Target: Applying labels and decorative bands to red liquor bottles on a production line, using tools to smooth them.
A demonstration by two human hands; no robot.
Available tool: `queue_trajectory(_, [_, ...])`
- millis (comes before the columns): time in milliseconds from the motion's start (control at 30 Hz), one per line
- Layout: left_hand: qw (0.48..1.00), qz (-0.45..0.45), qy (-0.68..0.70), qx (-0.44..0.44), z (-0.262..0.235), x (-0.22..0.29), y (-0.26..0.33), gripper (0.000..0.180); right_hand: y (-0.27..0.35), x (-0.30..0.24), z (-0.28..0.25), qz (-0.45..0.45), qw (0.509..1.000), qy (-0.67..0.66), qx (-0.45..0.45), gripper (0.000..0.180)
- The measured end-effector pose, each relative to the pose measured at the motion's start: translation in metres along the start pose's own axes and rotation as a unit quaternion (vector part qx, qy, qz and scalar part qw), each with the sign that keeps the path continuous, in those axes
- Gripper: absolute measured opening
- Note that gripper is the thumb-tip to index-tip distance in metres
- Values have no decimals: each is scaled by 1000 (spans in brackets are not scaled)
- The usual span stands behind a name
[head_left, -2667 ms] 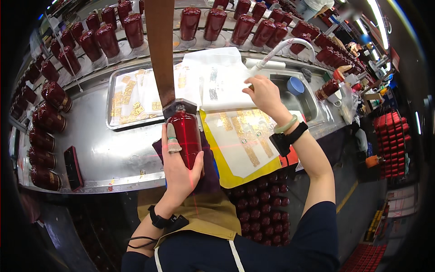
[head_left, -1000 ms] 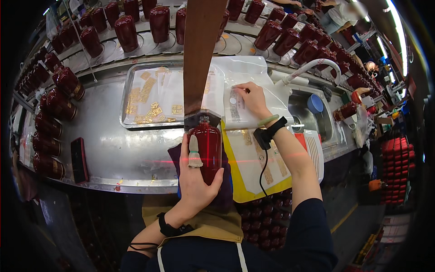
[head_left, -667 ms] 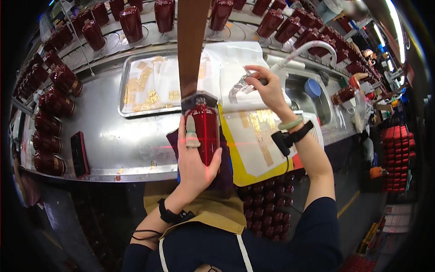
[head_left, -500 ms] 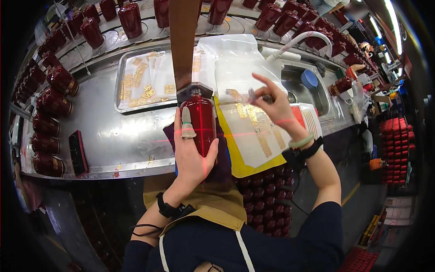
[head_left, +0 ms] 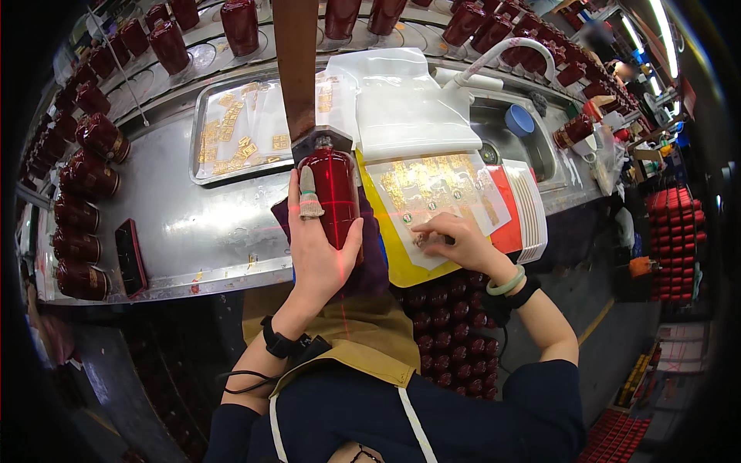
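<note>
A dark red bottle (head_left: 330,194) is gripped from below by the left hand (head_left: 316,247), its neck pointing away from the person, above a purple cloth (head_left: 376,255) at the near edge of a steel counter (head_left: 201,231). A padded sleeve is worn on the left forefinger, and a red laser line is seen running along the bottle. The right hand (head_left: 455,241) is laid on a sheet of gold stickers (head_left: 432,189), its fingertips pinched together on the sheet; what is pinched is too small to be told. Under the sheet a yellow and red backing (head_left: 397,258) is seen. Farther off, a steel tray (head_left: 231,135) with more gold stickers is placed. Rows of red bottles (head_left: 85,185) are ranged along the far and left rim.
</note>
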State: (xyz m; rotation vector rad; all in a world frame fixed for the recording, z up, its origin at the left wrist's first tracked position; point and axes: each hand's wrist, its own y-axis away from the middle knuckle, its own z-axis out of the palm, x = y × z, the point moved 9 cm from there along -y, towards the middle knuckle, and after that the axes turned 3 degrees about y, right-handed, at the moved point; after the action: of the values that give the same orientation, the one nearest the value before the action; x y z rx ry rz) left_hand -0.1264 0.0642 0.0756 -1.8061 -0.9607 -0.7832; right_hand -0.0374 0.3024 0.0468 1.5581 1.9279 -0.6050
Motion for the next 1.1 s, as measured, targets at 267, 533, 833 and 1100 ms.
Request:
queue_trajectory(267, [1000,12,-26,-12,-1,4,-2,84,-15,-30,-21,-114,993,12,-37,33])
queue_trajectory(533, [1000,7,-16,-6,-4,6,-2,86,-113,55,-88,-53,916,313,245,16])
queue_trajectory(833, [999,-3,-31,-21,-2,6,-1,94,-142,12,-102,-111,865,459,171,8])
queue_trajectory(1100, [999,-1,-35,-30,2,5,-4,94,-91,-3,-118,-81,873,378,295,8])
